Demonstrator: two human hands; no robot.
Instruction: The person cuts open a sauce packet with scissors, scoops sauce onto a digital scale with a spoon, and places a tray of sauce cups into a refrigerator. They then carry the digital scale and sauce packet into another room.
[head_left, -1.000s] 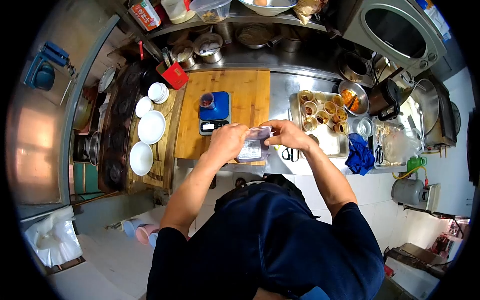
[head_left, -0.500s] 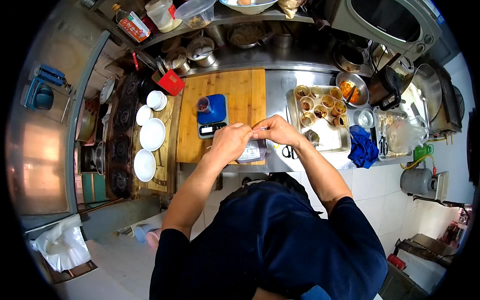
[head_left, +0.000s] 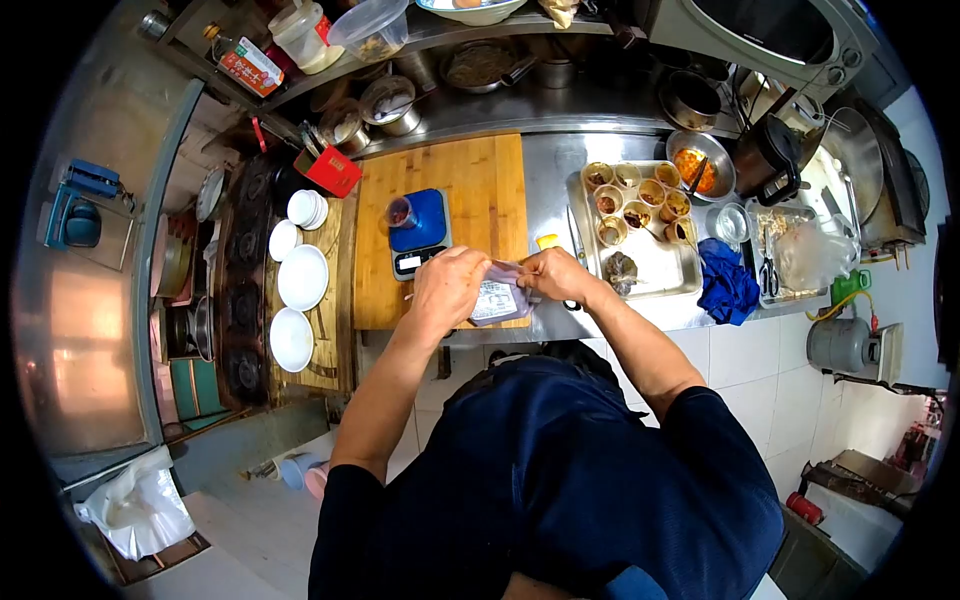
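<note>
A purple plastic pouch with a white printed label (head_left: 497, 301) hangs between my hands at the front edge of the wooden board. My left hand (head_left: 449, 290) pinches the left side of its top edge, and my right hand (head_left: 556, 275) grips the right side. The pouch's mouth appears parted between them; its contents are hidden. Just beyond my left hand sits a kitchen scale with a blue top (head_left: 420, 222), bearing a small clear cup (head_left: 400, 212) with reddish contents. Scissors (head_left: 571, 304) lie partly hidden under my right wrist.
A metal tray (head_left: 655, 270) with several filled small cups stands to the right, near a blue cloth (head_left: 728, 284) and a bowl of orange-red food (head_left: 697, 170). White bowls (head_left: 303, 278) line the left side by the stove (head_left: 245, 290). A knife (head_left: 575, 237) lies beside the tray.
My hands have moved slightly apart, and the pouch's top edge has spread between them. A yellow scrap shows more plainly beyond my right hand. The whole view has shifted a little.
</note>
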